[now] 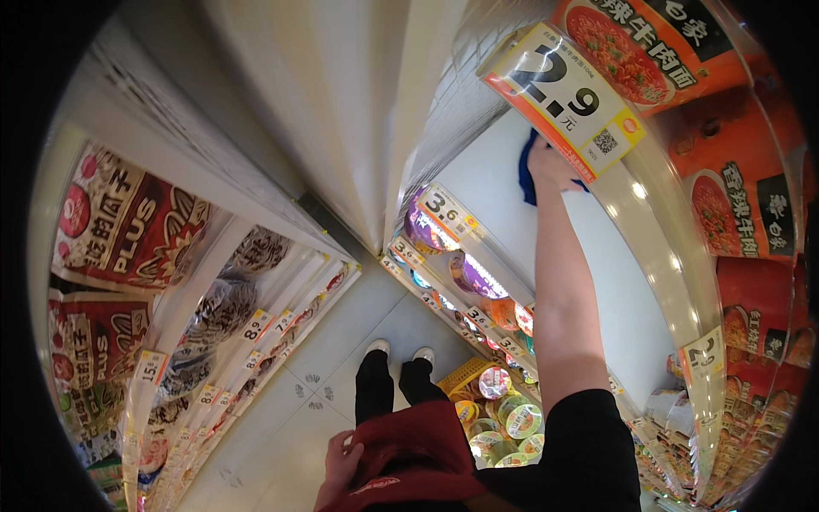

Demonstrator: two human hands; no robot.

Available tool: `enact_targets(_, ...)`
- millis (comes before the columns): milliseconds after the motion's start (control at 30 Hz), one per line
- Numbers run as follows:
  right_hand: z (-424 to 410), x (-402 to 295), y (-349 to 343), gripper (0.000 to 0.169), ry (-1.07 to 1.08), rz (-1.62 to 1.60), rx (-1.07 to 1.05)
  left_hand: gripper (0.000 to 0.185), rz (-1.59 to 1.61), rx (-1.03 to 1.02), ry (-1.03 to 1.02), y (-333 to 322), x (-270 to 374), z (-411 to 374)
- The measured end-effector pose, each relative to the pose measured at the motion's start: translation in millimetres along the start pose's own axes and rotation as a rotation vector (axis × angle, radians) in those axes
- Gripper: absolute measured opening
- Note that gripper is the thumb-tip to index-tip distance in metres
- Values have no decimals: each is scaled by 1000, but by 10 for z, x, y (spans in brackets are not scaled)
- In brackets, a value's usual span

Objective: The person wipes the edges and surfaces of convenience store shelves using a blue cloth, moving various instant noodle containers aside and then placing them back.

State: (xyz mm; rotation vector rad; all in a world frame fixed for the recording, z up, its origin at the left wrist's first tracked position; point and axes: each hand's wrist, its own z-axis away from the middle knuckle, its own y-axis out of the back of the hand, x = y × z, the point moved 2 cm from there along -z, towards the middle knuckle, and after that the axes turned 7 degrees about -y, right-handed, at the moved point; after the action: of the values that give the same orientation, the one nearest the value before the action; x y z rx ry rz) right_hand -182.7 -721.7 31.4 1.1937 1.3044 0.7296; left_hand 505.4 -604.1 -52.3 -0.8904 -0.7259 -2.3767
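Note:
My right hand (551,165) reaches far into a white shelf (473,153) and grips a dark blue cloth (527,176) against its bare surface. A large price tag (563,102) on the shelf above hides part of the hand and cloth. Low at my left side, my left hand (343,454) hangs beside my dark red apron (409,441) with its fingers loosely curled and apart. Nothing shows in it. Along the front edge of the wiped-at shelf runs a strip with another price tag (446,211).
Red and orange instant noodle packs (723,217) fill the upper right shelf. Below stand noodle bowls (477,275) and a yellow basket (461,377) of noodle cups. A white pillar (333,96) rises ahead. Left shelves hold sunflower seed bags (128,224); tiled floor (333,333) lies between.

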Motion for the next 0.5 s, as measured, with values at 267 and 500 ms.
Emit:
enact_targets(267,179,-608,-174,49,636,-171,73,43,-51,92,76,82,-264,161)
enact_targets(500,241,-374,-17,40,840,-338,-10,41,27,50,209,42,-621,242)
